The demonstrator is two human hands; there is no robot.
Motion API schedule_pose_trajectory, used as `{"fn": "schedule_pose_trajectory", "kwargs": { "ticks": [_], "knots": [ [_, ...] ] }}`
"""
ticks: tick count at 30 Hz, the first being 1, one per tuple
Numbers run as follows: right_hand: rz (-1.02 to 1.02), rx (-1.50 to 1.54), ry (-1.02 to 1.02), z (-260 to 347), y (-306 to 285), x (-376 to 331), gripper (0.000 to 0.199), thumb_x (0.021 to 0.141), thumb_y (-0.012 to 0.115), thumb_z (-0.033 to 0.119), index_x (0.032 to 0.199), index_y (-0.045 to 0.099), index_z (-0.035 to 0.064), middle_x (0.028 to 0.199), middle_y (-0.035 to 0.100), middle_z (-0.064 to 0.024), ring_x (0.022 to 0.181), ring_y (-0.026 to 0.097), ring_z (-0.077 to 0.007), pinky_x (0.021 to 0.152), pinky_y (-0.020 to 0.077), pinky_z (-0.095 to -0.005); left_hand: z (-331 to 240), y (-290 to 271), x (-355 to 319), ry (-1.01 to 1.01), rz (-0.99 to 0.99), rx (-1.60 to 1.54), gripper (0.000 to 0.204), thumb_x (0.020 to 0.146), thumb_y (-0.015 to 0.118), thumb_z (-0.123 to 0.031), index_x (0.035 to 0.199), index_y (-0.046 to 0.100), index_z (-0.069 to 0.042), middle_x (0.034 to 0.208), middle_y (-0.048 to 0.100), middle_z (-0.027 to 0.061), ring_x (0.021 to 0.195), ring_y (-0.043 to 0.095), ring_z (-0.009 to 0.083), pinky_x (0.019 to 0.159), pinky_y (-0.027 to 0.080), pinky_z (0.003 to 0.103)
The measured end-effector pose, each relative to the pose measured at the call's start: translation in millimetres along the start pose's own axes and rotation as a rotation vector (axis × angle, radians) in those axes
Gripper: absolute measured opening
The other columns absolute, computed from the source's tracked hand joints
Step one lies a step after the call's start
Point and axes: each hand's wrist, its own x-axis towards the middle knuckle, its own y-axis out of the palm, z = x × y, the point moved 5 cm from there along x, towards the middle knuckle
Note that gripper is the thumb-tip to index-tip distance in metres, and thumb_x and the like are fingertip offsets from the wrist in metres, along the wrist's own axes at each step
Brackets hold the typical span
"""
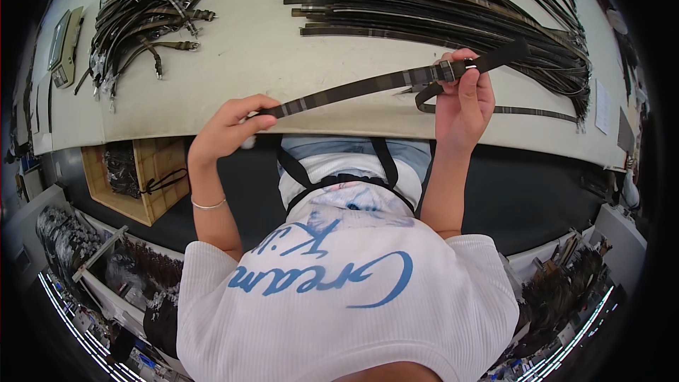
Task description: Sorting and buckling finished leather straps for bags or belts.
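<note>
A dark plaid belt (353, 93) stretches between my two hands above the near part of the table. My left hand (237, 124) pinches one end of it between thumb and fingers. Around the buckle end my right hand (465, 99) is closed, with the metal buckle (445, 71) showing just left of the fingertips. A dark strap end juts out past the right fingers, up and to the right. Below the buckle the strap loops back behind the right hand, and a strip runs on along the table to the right.
Many flat straps (396, 0) lie in a row across the far table (212, 64). A heap of buckled belts (152, 14) sits at the far left, beside a beige device (65, 48). A wooden box (166, 170) holding dark items stands below the table's left edge.
</note>
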Motion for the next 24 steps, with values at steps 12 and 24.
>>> {"fn": "schedule_pose_trajectory", "kwargs": {
  "ticks": [12, 24],
  "knots": [
    [0.179, -0.143, 0.093, -7, 28, 3, 0.025, 0.094, 0.058, 0.012, 0.114, 0.06, -0.0022, 0.095, 0.06, -0.0005, 0.073, 0.045, -0.0023, 0.066, 0.0366, -0.0176, -91, 27, 32, 0.44, -0.409, 0.259, 0.043, 0.087, 0.062, -0.011, 0.128, 0.054, -0.002, 0.121, 0.061, 0.0114, 0.114, 0.055, 0.0211, 0.096, 0.041, 0.035],
    [-0.007, -0.412, -0.133, 8, 24, 5, 0.023, 0.098, 0.051, 0.016, 0.11, 0.065, 0.0015, 0.109, 0.062, -0.004, 0.09, 0.052, -0.0092, 0.075, 0.043, -0.0233, -88, 84, 84, 0.117, -0.366, 0.003, 0.022, 0.088, 0.068, -0.015, 0.102, 0.067, 0.002, 0.067, 0.058, -0.0002, 0.065, 0.051, 0.0064, 0.062, 0.043, 0.02]
  ]
}}
